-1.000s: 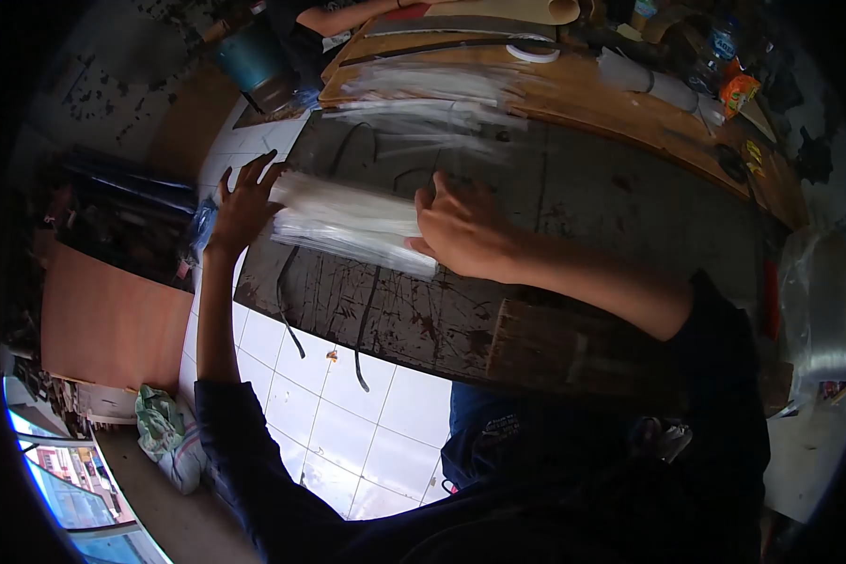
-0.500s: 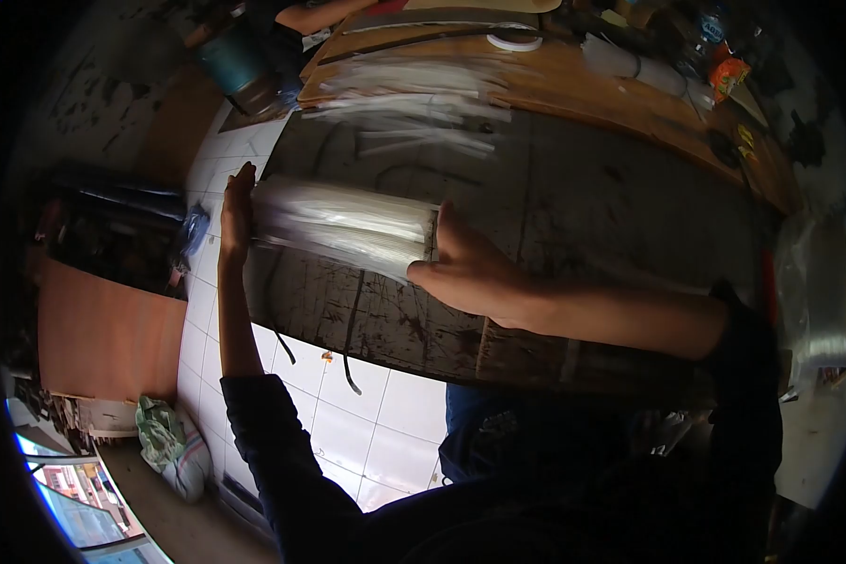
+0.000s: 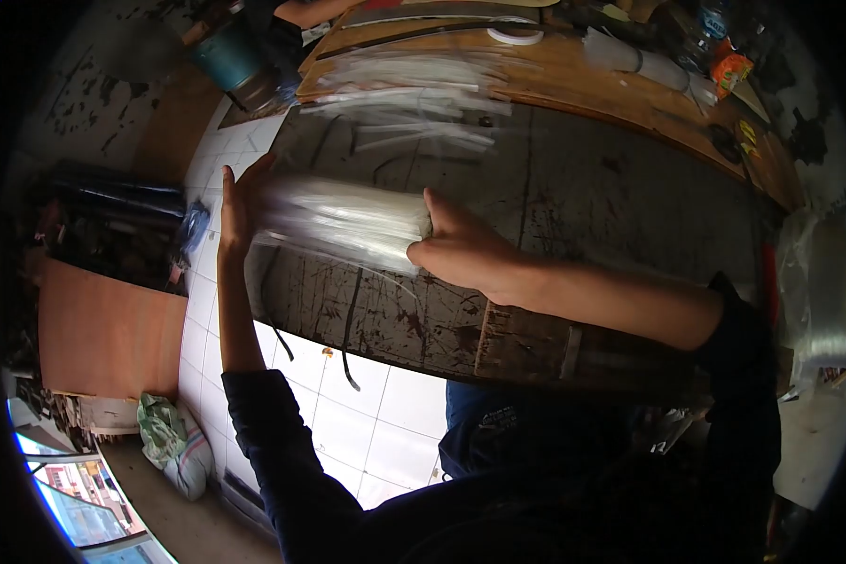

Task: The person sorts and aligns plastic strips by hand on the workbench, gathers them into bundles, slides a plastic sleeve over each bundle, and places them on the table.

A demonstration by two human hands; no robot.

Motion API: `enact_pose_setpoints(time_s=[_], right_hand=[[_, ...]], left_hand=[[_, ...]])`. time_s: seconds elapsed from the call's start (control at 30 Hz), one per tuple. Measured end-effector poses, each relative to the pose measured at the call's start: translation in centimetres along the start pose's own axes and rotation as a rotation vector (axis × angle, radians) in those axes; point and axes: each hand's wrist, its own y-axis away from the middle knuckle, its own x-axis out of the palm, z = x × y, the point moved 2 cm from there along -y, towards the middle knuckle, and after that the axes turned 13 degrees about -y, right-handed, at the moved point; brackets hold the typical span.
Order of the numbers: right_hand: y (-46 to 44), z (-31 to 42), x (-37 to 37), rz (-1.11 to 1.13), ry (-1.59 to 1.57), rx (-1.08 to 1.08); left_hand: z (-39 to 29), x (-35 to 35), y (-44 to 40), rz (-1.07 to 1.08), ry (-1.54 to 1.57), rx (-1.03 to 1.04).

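A bundle of clear plastic strips (image 3: 352, 224), blurred along its length, lies crosswise between my hands over the dark worktable (image 3: 620, 226). My right hand (image 3: 470, 246) is closed around its right end, thumb above and fingers below. At the left end my left hand (image 3: 239, 209) stands upright with thumb and fingers apart, its palm facing the strip ends; blur hides whether it touches them. Behind the bundle, more loose clear strips (image 3: 423, 99) lie in a spread heap, partly on the wooden board.
The wooden board (image 3: 573, 89) at the back carries a tape roll (image 3: 515, 38) and a rolled plastic sheet (image 3: 644, 66). Clear plastic film (image 3: 813, 291) hangs at the right. Another person's arm (image 3: 315, 13) shows at the top. A sack (image 3: 183, 456) stands at lower left.
My right hand has shifted slightly left and up with its end of the bundle. The fingers of my left hand have spread more, and the bundle's left end is more blurred.
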Motion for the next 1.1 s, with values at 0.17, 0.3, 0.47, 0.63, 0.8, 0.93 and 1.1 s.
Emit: enact_pose_setpoints(time_s=[0.17, 0.3, 0.47, 0.63, 0.8, 0.93, 1.1], right_hand=[[0.1, -0.9, -0.5, -0.064, -0.081, -0.075], [-1.2, -0.9, -2.6, -0.244, 0.136, -0.182], [-3.6, -2.1, -4.4, -0.123, 0.689, -0.451], [-4.9, -3.5, -6.6, -0.187, 0.873, -0.687], [-3.8, -1.5, -9.0, -0.194, 1.266, -0.406], [-3.5, -0.6, -8.7, -0.365, 1.174, -0.529], [-4.4, -1.2, -7.8, -0.148, 1.264, -0.869]], left_hand=[[-0.6, -1.4, 2.2, -0.173, -0.121, -0.016], [-0.5, -2.1, 5.1, -0.073, -0.337, 0.043], [-1.8, -0.9, 7.5, 0.038, -0.657, 0.085], [-0.6, -0.8, 7.4, -0.006, -0.814, 0.097], [-0.7, -0.5, 7.3, -0.074, -0.878, 0.064], [-1.6, -0.7, 7.8, -0.089, -0.914, 0.084], [-3.4, 0.0, 8.9, -0.144, -0.990, 0.155]])
